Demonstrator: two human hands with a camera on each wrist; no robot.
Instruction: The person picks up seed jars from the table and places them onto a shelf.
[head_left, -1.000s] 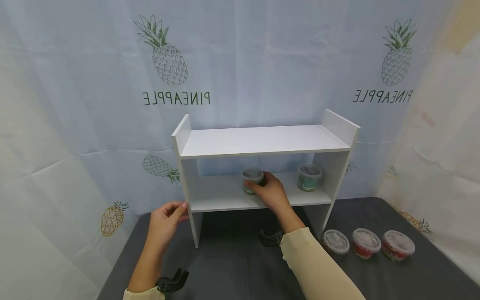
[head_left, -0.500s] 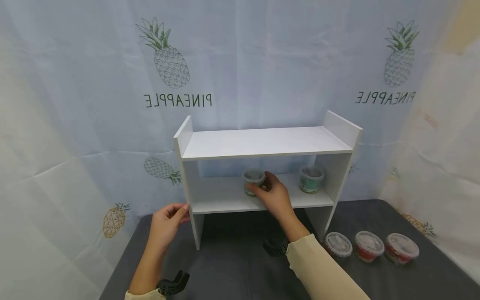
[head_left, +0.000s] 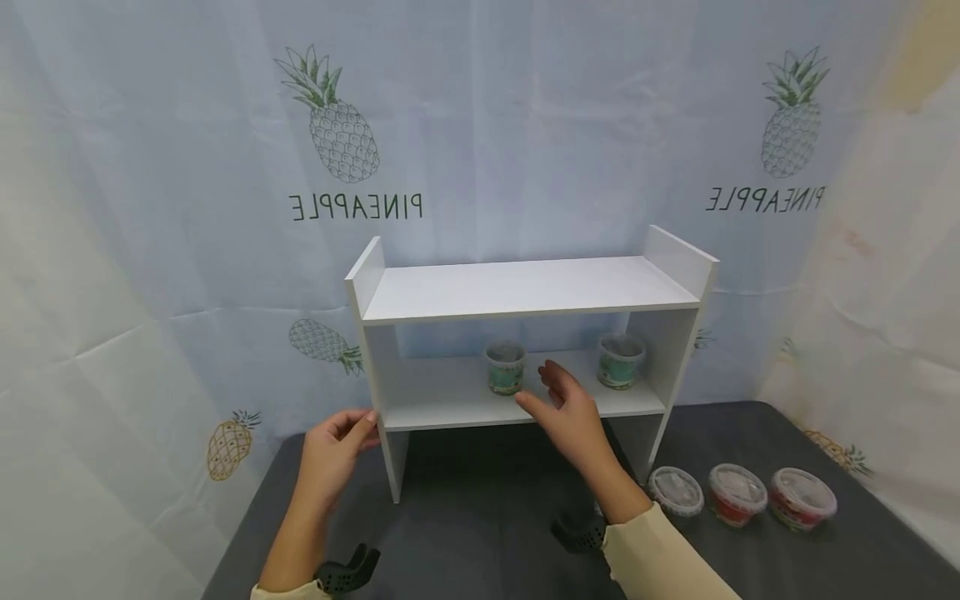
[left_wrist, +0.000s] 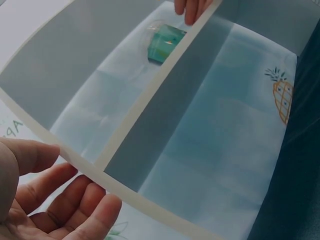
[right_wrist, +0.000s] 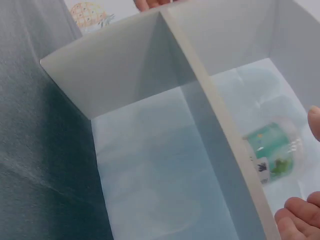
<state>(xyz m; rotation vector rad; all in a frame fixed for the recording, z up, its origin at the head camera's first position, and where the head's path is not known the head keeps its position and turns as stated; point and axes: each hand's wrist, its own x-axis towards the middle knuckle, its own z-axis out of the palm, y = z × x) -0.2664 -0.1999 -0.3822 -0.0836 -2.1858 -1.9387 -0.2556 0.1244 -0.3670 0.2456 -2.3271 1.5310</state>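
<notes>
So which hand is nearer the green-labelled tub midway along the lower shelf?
Right. The right hand is just to the right of that tub, not gripping it; the left hand grips the left side of the shelf unit, farther away.

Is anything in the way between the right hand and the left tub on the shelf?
Nothing visible is. The right hand is open beside the left tub, and the other tub stands off to the right.
</notes>
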